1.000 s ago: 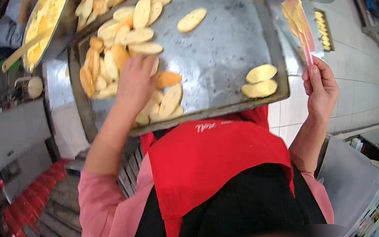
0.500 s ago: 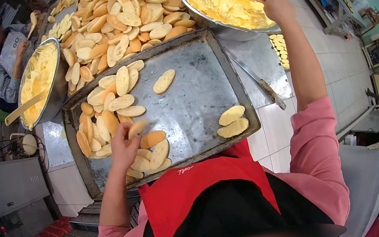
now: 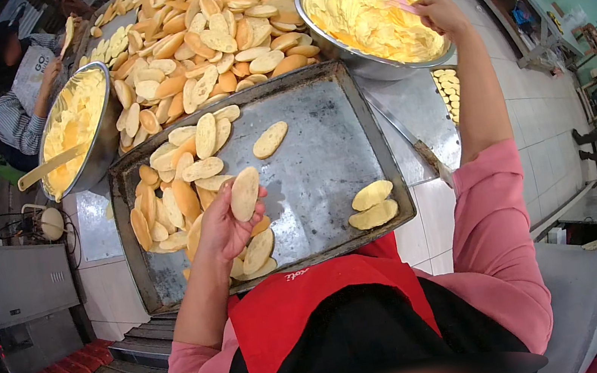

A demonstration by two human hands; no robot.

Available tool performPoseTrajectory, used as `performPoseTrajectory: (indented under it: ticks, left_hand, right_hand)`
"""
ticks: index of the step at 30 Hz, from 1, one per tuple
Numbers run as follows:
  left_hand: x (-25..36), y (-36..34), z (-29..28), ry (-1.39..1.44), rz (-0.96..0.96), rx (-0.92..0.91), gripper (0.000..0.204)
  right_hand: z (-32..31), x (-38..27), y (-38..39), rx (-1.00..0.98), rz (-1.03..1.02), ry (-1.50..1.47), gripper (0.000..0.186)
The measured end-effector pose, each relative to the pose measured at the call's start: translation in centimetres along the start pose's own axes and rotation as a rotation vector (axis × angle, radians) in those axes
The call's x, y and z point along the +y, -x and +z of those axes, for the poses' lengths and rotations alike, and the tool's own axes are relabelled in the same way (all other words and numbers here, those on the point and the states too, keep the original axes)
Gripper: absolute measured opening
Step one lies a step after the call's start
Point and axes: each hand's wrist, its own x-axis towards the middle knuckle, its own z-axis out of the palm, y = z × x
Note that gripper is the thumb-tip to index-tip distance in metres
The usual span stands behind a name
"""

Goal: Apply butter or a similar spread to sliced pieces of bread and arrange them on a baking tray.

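My left hand [image 3: 231, 223] is closed around an oval bread slice [image 3: 245, 193], its pale cut face turned up, above a dark metal baking tray [image 3: 313, 155]. My right hand [image 3: 442, 17] grips a spatula [image 3: 403, 4], whose blade rests in the yellow cream [image 3: 359, 21] of a large steel bowl [image 3: 404, 71]. Two slices coated with yellow cream, one [image 3: 372, 194] just behind the other [image 3: 374, 215], lie at the tray's near right corner. A plain slice [image 3: 271, 140] sits alone toward the tray's middle, and a loose heap of slices [image 3: 186, 198] covers its left side.
Beyond the tray spreads a big pile of bread slices [image 3: 217, 41]. A second cream bowl [image 3: 107, 110] with a spatula [image 3: 51, 166] stands at left, beside a co-worker [image 3: 28, 110] holding a slice. A long knife [image 3: 432, 160] lies right of the tray, near several coated slices [image 3: 447, 93].
My left hand has lifted the bread slice and moved right, turning its cut face up. My right hand stays at the cream bowl, the spatula shifting slightly in the cream. The view has shifted a little.
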Motion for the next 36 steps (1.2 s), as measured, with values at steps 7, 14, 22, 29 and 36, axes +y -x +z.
performPoseTrajectory:
  ticks: [7,14,22,29,36]
  left_hand:
    - [0.2,-3.5,1.9,0.088,0.012,-0.102,0.034]
    - [-0.2,-6.2,4.7,0.178,0.112,-0.261,0.034]
    - [-0.5,-5.1,5.0,0.08,0.069,-0.289,0.033]
    - [0.1,-4.2,3.6,0.048,0.157,-0.256,0.034]
    - [-0.2,-3.6,3.7,0.089,0.192,-0.208,0.039]
  right_hand:
    - [0.7,1.4,7.3,-0.063,-0.089,-0.741,0.023]
    - [14.7,2.0,21.8,-0.247,-0.022,-1.082,0.021]
    - [20.5,1.8,26.2,-0.189,-0.186,-1.04,0.022]
    - [15.9,1.4,25.9,0.024,-0.856,-0.038,0.03]
    - [17.8,-0.4,26.6,0.316,-1.027,0.24,0.03]
